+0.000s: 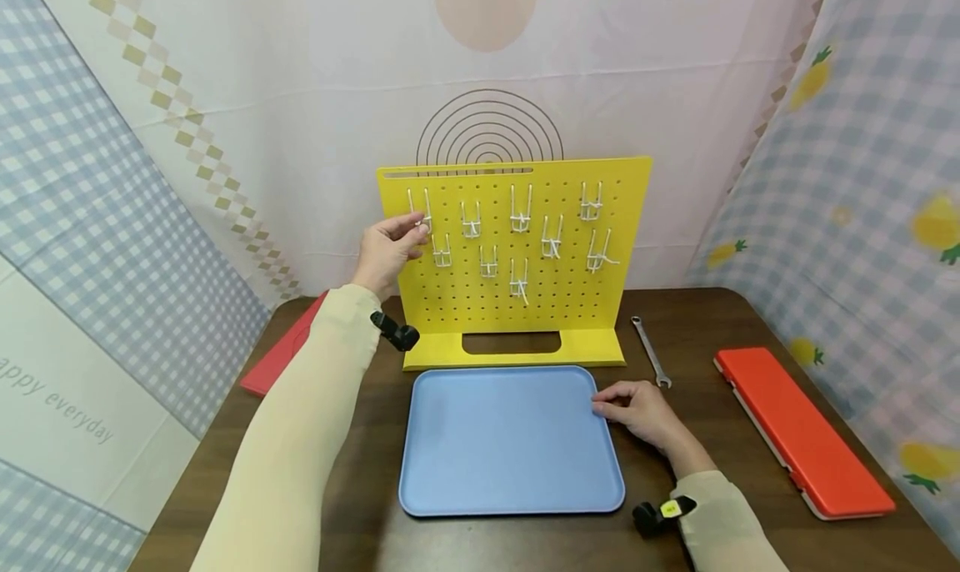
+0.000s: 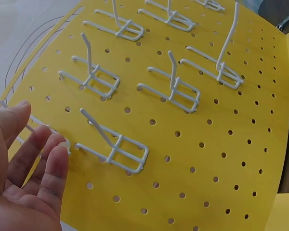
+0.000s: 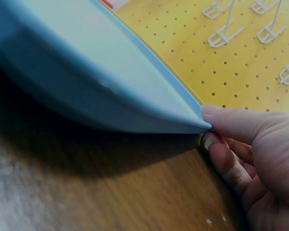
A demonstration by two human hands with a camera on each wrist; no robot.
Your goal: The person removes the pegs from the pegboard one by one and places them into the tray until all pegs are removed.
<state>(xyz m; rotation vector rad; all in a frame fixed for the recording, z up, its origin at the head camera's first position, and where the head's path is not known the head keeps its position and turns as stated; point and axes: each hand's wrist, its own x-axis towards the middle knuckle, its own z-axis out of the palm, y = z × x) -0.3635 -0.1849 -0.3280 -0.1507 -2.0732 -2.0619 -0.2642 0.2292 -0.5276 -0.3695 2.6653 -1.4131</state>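
A yellow pegboard (image 1: 570, 305) stands upright at the back, carrying several white wire hooks. At its upper left corner my left hand (image 1: 390, 251) pinches the front of one white hook (image 1: 427, 201); in the left wrist view the fingers hide most of that hook. Just below it hangs another hook (image 2: 130, 154), apart from the fingers. A blue tray (image 1: 510, 439) lies before the board, with nothing on it. My right hand (image 1: 637, 409) pinches the tray's right edge near the far corner, as the right wrist view shows with fingers above and below the rim (image 3: 183, 122).
To the right of the board lies a wrench (image 1: 651, 351) on the brown table (image 1: 450, 547). A long red case (image 1: 802, 430) rests at the right side. Behind my left forearm, a red flat object (image 1: 288, 347) is partly hidden. Patterned cloth hangs around the table.
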